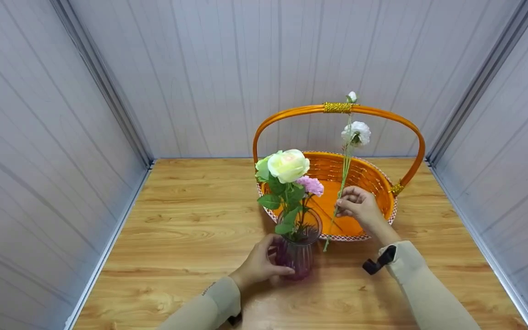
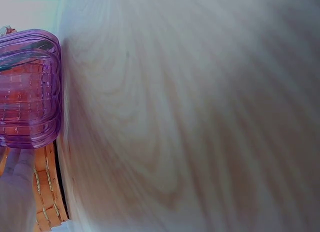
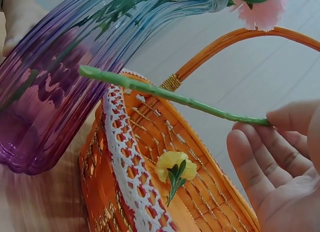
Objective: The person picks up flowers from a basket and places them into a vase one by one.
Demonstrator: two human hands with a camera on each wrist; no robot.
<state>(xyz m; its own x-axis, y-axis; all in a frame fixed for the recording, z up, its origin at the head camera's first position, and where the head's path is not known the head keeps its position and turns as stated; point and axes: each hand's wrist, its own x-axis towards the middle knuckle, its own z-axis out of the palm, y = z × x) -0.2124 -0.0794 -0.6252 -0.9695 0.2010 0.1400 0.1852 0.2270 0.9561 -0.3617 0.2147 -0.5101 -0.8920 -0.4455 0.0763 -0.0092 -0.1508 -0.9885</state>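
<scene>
My left hand grips a ribbed glass vase, purple toward its base, standing on the table. In the vase are a cream rose with green leaves and a pink carnation. Between thumb and fingers, my right hand pinches the green stem of a white flower that also bears a small white bud. The stem's cut end points down, just right of the vase in the head view. In the left wrist view, the purple vase hides part of the left hand.
Behind the vase stands an orange woven basket with a tall arched handle and a white-and-red trim. A yellow flower lies inside it. Pale panel walls enclose the wooden table at the back and sides.
</scene>
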